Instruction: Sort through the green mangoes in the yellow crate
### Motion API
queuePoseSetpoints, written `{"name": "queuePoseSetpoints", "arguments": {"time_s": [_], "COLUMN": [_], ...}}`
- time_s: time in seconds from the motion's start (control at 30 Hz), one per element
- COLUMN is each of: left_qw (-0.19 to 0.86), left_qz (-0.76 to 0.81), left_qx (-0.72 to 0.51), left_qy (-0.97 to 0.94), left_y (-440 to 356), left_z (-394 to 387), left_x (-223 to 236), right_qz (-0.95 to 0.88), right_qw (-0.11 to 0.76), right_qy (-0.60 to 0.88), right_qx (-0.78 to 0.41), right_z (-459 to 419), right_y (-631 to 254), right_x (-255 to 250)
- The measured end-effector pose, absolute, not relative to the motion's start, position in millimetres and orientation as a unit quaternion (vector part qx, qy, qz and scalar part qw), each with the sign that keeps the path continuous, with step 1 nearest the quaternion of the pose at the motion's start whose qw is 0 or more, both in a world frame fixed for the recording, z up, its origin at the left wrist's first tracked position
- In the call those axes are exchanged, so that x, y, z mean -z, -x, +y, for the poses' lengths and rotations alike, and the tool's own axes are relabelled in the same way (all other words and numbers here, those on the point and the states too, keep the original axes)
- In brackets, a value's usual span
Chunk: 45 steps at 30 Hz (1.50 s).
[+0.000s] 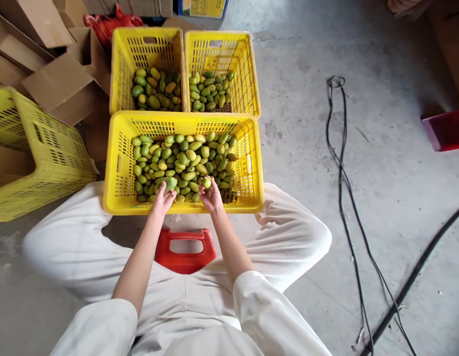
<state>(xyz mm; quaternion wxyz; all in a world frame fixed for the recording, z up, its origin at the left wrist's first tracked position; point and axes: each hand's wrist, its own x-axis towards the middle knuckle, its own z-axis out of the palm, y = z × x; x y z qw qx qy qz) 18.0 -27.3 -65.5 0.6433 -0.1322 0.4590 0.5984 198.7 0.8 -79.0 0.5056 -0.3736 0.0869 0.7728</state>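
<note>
A yellow plastic crate (185, 118) stands between my knees, its floor spread with many small oval green and yellowish mangoes (190, 155). Over its near side, my left hand (164, 199) grips a green mango (170, 184) between thumb and fingers. To the right of it, my right hand (211, 197) is closed on a smaller yellow-green mango (206, 183), seen end-on. Both hands are palm-up and apart from each other. In the near right corner of the crate, a bit of dark slotted floor shows.
Behind stand a left yellow crate (147, 33) and a right one (247, 74), both partly filled with mangoes. Another yellow crate (59, 143) lies at left, near cardboard boxes (62, 84). Under me is a red stool (186, 264). Black cables (342, 168) cross the concrete floor.
</note>
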Motion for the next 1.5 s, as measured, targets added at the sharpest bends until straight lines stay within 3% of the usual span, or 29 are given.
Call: {"name": "queuePoseSetpoints", "arguments": {"time_s": [0.2, 0.47, 0.8, 1.1, 1.5], "left_qw": [0.617, 0.704, 0.768, 0.707, 0.707], "left_qz": [0.443, 0.403, 0.405, 0.427, 0.364], "left_qx": [-0.62, -0.557, -0.491, -0.555, -0.588], "left_qy": [0.197, 0.179, 0.075, 0.102, 0.146], "left_y": [-9.8, -12.0, -14.1, -16.2, -9.8], "left_z": [-24.2, -28.0, -35.6, -34.7, -32.2], "left_x": [61.8, 53.5, 53.2, 62.2, 52.1], "right_qz": [0.074, 0.174, 0.11, 0.103, 0.106], "right_qw": [0.527, 0.502, 0.502, 0.5, 0.521], "right_qy": [0.399, 0.372, 0.377, 0.379, 0.351], "right_qx": [-0.747, -0.761, -0.771, -0.772, -0.771], "right_z": [1.1, 3.7, 0.5, 1.9, 0.5], "right_y": [-196.8, -202.3, -200.8, -199.2, -202.3], "right_x": [80.4, 82.6, 82.8, 76.6, 71.9]}}
